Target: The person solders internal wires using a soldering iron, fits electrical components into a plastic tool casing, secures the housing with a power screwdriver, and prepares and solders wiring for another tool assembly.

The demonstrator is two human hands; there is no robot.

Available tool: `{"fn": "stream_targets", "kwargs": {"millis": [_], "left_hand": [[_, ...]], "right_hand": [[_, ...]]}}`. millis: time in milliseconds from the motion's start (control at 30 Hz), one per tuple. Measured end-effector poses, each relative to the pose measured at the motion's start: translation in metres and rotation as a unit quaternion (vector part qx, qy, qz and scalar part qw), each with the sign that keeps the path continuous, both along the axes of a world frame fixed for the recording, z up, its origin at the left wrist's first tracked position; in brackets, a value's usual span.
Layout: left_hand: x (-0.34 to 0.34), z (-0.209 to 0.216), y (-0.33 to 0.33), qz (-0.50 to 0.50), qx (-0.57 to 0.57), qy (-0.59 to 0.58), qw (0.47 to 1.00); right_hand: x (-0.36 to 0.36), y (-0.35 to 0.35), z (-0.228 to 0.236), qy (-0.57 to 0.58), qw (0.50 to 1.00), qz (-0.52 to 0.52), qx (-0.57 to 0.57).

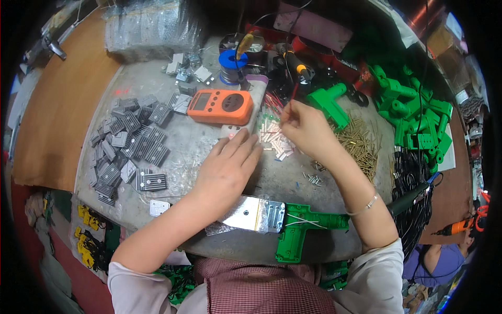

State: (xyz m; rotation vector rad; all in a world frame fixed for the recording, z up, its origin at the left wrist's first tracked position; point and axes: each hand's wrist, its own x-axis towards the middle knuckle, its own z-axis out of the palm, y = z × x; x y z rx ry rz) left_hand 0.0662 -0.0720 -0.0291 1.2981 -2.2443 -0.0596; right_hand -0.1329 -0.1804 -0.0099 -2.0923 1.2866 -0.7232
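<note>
My left hand [226, 165] lies flat, its fingers stretched out and resting by a small whitish plate [232, 131] just below the orange multimeter [219, 106]. My right hand [306, 128] is closed in a pinch above a heap of small white tubular pieces [274, 137]. A thin dark red length rises from its fingertips; I cannot make out what it is. Nearer to me, a green gun-shaped half housing [289, 243] lies open side up with thin white wires across it. A silvery metal part [251, 213] in clear plastic adjoins it, partly under my left forearm.
Finned grey blocks [128, 136] are heaped at left. A blue solder spool [228, 68] and a yellow-black tool handle [297, 65] stand at the back. Brass pins [361, 144] lie beyond my right forearm, green housings [418, 112] and black cables [410, 204] farther right.
</note>
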Motion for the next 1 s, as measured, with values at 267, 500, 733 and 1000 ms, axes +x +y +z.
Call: {"fn": "stream_targets", "kwargs": {"millis": [267,500,733,1000], "left_hand": [[0.021,-0.028,-0.016,0.078,-0.044,-0.141,0.986],[0.015,-0.024,-0.022,0.041,-0.034,-0.112,0.992],[0.019,-0.015,-0.009,0.037,-0.048,-0.067,0.996],[-0.034,0.033,0.043,-0.134,0.228,0.391,0.882]], "right_hand": [[0.032,-0.032,-0.023,0.058,0.997,-0.002,-0.058],[0.051,-0.048,-0.043,0.150,0.979,-0.030,-0.134],[-0.031,0.032,0.027,0.028,0.992,0.043,0.117],[-0.046,0.141,0.045,-0.182,0.953,0.101,0.221]]}}
